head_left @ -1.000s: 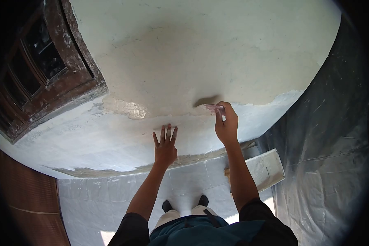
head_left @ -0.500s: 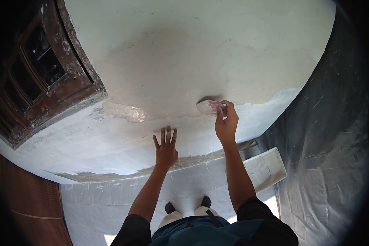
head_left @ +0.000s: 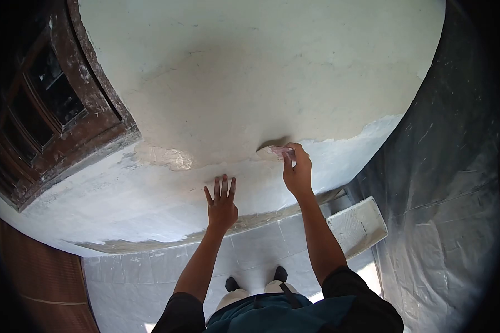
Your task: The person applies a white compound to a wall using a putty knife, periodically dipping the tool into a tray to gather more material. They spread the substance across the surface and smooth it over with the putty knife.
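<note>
A thin scraper, smeared with pale paste, is pinched in my right hand, its edge against the wall. The wall's upper part is coated beige and its lower part is white, with a ragged border between them. Lower and to the left, my left hand rests on the white part with its fingers spread, holding nothing. A wet, shiny patch of paste lies on the border, up and left of my left hand.
At the left is a brown wooden frame with dark panes. A whitish tray stands on the sheeted floor at the lower right. Plastic sheeting hangs at the right. A brown panel is at the lower left.
My right hand has moved slightly left and down with the scraper, whose blade now looks flatter. My left hand stays spread on the wall. The view has shifted slightly.
</note>
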Available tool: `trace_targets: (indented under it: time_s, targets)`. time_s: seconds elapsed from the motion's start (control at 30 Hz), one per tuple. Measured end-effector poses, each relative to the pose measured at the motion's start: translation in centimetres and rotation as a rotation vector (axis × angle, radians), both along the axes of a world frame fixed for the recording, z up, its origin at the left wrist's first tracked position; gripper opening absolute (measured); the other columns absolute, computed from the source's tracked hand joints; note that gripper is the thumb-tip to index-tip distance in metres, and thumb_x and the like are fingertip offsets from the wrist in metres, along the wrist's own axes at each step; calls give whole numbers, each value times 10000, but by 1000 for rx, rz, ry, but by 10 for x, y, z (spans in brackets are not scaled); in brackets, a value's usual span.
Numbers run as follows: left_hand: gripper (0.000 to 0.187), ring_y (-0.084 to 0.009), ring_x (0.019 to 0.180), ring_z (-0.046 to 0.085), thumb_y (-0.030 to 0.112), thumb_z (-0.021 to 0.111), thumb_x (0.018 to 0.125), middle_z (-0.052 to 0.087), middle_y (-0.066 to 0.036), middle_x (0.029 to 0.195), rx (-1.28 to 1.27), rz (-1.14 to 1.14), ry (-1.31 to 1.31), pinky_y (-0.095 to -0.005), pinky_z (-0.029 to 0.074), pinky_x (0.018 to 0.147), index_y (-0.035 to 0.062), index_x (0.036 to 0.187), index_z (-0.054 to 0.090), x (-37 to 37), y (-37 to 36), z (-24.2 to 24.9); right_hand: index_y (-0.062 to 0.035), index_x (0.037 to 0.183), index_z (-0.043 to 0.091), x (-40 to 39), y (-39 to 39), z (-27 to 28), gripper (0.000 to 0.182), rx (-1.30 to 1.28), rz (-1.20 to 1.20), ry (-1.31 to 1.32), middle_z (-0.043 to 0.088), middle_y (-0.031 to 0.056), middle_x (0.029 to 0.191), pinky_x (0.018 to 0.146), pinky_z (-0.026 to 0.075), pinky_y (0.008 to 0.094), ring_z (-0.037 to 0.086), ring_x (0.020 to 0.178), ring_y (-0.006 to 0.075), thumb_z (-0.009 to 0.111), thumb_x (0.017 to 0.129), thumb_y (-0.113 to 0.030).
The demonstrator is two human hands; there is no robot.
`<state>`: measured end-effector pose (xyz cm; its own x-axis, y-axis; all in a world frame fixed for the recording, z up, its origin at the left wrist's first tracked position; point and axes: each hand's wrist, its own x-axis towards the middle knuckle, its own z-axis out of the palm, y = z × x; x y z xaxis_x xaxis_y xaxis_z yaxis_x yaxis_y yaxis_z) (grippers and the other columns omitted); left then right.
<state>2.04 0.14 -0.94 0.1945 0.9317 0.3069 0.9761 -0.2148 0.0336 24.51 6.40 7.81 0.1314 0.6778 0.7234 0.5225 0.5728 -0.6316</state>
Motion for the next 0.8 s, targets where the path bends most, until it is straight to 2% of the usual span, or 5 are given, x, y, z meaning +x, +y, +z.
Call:
trace_targets:
  time_s: [0.13, 0.3, 0.57, 0.63, 0.8]
  targets:
    - [818, -325, 1453, 116, 106, 578, 768, 145, -103, 1573, 12, -1, 7, -647, 84, 1113, 156, 1503, 225, -1, 0, -1, 1, 1087, 517, 21, 5, -9, 201, -101, -18, 388, 626, 141, 890, 710, 478, 296, 606, 775, 191, 542, 891, 35]
    - [822, -320, 1454, 113, 108, 579, 769, 140, -101, 1575, -2, -15, 28, -645, 86, 1114, 157, 1505, 217, -5, 0, -2, -8, 1067, 510, -6, -5, -15, 164, -156, 99, 320, 618, 103, 880, 743, 475, 277, 600, 812, 147, 537, 907, 15]
    - [862, -370, 1451, 66, 171, 615, 765, 98, -160, 1570, 17, -28, 149, -665, 39, 1102, 120, 1508, 181, -10, 2, -7, -10, 1106, 483, 0, 2, -36, 165, -120, 277, 765, 554, 37, 945, 809, 422, 241, 503, 863, 91, 508, 943, -1]
    - [864, -367, 1452, 69, 172, 618, 763, 99, -155, 1571, 2, -33, 140, -665, 43, 1102, 119, 1508, 184, -9, 1, -6, -8, 1106, 487, -13, 0, -31, 170, -212, 233, 600, 557, 38, 949, 824, 418, 242, 510, 874, 101, 492, 939, 21]
    - [873, -362, 1450, 80, 178, 632, 754, 102, -137, 1573, 9, -31, 148, -665, 60, 1101, 119, 1506, 192, -13, 2, -3, -4, 1136, 472, 7, 6, -43, 200, -146, 137, 912, 584, 69, 980, 809, 457, 262, 553, 867, 115, 481, 938, 22]
